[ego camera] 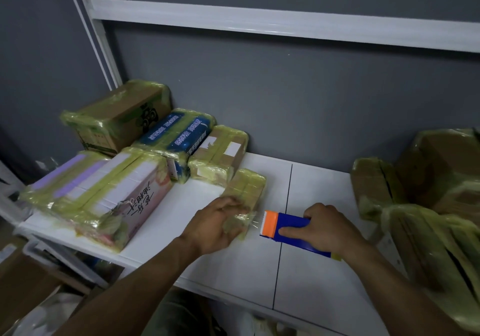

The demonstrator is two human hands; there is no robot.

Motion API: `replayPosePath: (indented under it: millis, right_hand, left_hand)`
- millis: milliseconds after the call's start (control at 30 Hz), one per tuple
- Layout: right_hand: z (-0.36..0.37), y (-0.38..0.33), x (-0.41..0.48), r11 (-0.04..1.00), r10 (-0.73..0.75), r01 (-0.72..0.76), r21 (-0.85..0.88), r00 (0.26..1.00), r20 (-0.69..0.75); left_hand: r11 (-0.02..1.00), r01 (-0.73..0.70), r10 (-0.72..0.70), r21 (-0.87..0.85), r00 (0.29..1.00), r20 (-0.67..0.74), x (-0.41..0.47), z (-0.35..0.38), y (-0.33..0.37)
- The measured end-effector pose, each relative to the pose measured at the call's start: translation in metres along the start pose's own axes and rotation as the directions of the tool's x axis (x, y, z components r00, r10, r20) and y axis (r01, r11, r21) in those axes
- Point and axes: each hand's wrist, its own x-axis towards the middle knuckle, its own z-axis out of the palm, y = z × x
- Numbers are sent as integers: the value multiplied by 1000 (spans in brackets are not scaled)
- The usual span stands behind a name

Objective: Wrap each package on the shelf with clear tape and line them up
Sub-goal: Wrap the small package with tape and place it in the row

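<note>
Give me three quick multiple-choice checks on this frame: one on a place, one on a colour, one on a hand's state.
1. Where is the blue plastic tape dispenser? A in the right hand; B on the floor; C inside a drawer.
2. What colour is the dispenser's toothed cutter head? A green; B orange; C black.
3. What is the left hand doing? A hanging idle; B waving in the air; C holding the small tape-wrapped package.
Answers: 1 A, fingers curl round its blue body; 2 B, the toothed end is orange; 3 C, fingers curl over the package's near end.
</note>
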Motion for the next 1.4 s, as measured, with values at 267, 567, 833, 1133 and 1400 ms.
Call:
replayPosePath:
  millis: [267, 567, 833, 1133, 1400]
  right_hand:
    - [7, -1, -8, 992, 3, -6, 127, 1000, 20]
    - [-1, 11, -37, 982, -32, 40, 184, 999, -42]
    - [4, 21, -43, 973, 2, 0, 230, 1000, -7]
    - [14, 28, -39, 981, 11, -8, 194, 1000, -18]
    - [29, 24, -20, 998, 49, -46, 51, 998, -45]
  left_hand:
    - [979, 72, -83, -193, 995, -48, 10, -7, -6]
    - [977, -55, 32, -205, 993, -115, 20, -6, -17]
    - [960, 42, -42, -278, 999, 3, 17, -7, -17]
    - [920, 74, -62, -386, 997, 43, 18, -5, -21]
    - [874, 120, -273, -471, 923, -272, 7, 27, 3]
